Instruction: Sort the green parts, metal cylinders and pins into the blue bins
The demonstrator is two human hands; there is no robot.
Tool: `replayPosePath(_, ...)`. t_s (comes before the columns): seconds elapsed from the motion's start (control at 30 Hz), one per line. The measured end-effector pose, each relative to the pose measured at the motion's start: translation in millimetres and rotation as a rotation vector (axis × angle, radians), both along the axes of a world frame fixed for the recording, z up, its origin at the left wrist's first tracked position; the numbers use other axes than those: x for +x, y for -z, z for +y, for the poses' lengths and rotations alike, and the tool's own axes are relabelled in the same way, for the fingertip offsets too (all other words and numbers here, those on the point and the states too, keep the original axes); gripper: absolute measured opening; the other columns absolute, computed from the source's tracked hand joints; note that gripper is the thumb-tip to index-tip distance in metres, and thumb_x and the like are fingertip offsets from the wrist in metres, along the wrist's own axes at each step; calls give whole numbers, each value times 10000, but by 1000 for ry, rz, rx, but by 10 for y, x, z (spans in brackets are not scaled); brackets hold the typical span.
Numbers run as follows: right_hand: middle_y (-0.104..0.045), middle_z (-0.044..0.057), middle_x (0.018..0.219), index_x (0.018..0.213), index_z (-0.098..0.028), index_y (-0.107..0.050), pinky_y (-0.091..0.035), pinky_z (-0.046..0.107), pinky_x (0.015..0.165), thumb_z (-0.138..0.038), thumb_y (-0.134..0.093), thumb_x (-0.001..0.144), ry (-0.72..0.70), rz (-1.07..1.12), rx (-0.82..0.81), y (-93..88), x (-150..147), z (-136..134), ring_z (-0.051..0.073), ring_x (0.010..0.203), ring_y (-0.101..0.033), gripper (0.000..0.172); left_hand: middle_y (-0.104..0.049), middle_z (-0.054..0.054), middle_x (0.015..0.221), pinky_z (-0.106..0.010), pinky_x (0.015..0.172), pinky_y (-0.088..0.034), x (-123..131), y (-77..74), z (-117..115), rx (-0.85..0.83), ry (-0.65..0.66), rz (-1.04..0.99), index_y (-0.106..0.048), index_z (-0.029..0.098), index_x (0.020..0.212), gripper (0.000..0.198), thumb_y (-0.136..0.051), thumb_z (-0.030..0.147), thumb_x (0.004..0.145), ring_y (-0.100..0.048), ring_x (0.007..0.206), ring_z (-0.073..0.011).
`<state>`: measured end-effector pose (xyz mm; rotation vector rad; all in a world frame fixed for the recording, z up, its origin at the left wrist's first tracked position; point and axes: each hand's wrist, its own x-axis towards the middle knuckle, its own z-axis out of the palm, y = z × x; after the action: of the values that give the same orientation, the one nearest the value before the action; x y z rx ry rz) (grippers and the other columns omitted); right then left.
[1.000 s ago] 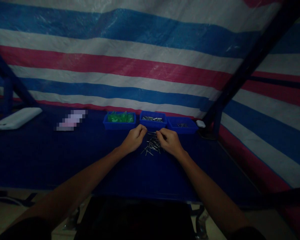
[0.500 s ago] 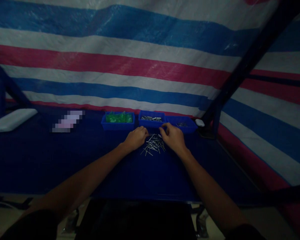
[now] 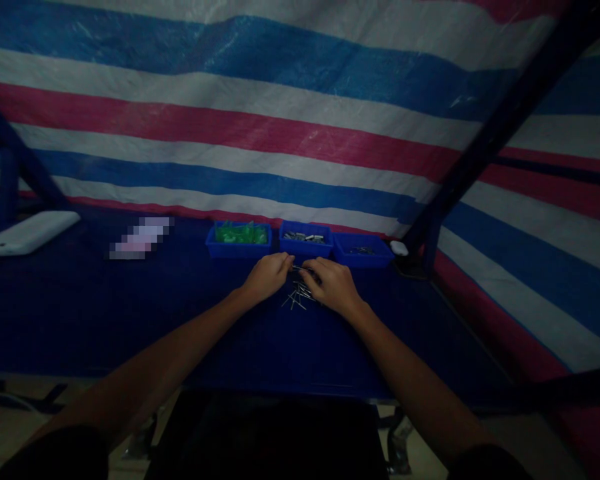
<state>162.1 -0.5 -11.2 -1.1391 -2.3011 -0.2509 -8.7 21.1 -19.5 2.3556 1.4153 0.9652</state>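
Just behind a loose pile of thin metal pins (image 3: 300,292), my left hand (image 3: 269,277) pinches one end of a thin metal pin (image 3: 298,268). My right hand (image 3: 334,283) is curled around the pin's other end, its thumb and fingers close together. The fingertips of both hands are a short gap apart. Part of the pile is hidden under my right hand. The dim light leaves the ends of the held pin hard to make out.
Behind my hands stand three blue bins: one with green plastic pieces (image 3: 243,233), one with short metal cylinders (image 3: 305,237), one with small metal parts (image 3: 363,251). A small white case (image 3: 399,248) lies at right, a white slab-like object (image 3: 33,233) at far left. Striped sheeting (image 3: 280,147) hangs behind the table.
My right hand has moved left, over the pile and up to my left hand, and its fingers have come to the held pin. My left hand has barely moved. The view has shifted slightly.
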Motion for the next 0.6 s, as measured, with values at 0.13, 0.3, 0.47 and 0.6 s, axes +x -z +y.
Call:
replayPosePath(0.13, -644, 35, 780, 881, -196, -607, -357, 226, 630, -298, -388, 892, -13, 5, 20, -22, -8, 6, 134, 714, -581, 242, -600, -24, 665, -252, 624, -389, -3, 20, -3, -36, 11, -1, -529, 172, 693, 372, -276, 336, 912, -569, 651, -148)
replayPosePath(0.3, -654, 60, 754, 835, -173, -618, -355, 243, 613, -349, -359, 892, 271, 156, 84, -147, 283, 188, 158, 680, -589, 319, -614, -39, 873, -261, 665, -412, -33, 28, -4, 7, -17, 134, -555, 184, 892, 272, -362, 376, 885, -583, 785, -170)
replayPosePath(0.47, -647, 88, 718, 1087, -139, -546, -353, 284, 584, -391, -448, 831, 734, 280, 52, -149, 703, 337, 228, 664, -584, 373, -563, -50, 957, -289, 656, -430, -54, 64, 37, -67, -142, 380, -561, 215, 944, 216, -469, 372, 826, -587, 784, -196)
replayPosePath(0.6, -628, 48, 674, 1072, -158, -549, -364, 270, 576, -369, -438, 835, 550, 247, -46, -94, 560, 249, 189, 608, -573, 336, -577, -58, 925, -308, 665, -436, -53, 98, 68, -130, -158, 363, -548, 196, 879, 182, -414, 316, 853, -591, 768, -199)
